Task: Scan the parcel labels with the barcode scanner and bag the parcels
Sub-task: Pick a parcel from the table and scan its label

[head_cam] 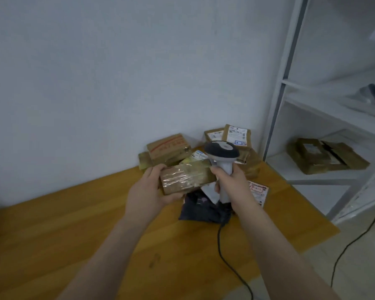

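Observation:
My left hand (148, 190) grips a small brown cardboard parcel (186, 178) wrapped in clear tape, held above the wooden table (74, 224). Right beside it, my right hand (231, 180) grips the white handle of a barcode scanner (222, 152) with a dark head, upright and close to the parcel's right end. The scanner's black cable (223, 245) trails down over the table toward me. A dark plastic bag (201, 210) lies on the table under my hands.
Several brown parcels with labels (236, 137) are piled against the wall at the table's far end. A flat labelled packet (258, 191) lies right of the scanner. White shelving (290, 105) at right holds more parcels (325, 156). A second cable crosses the floor.

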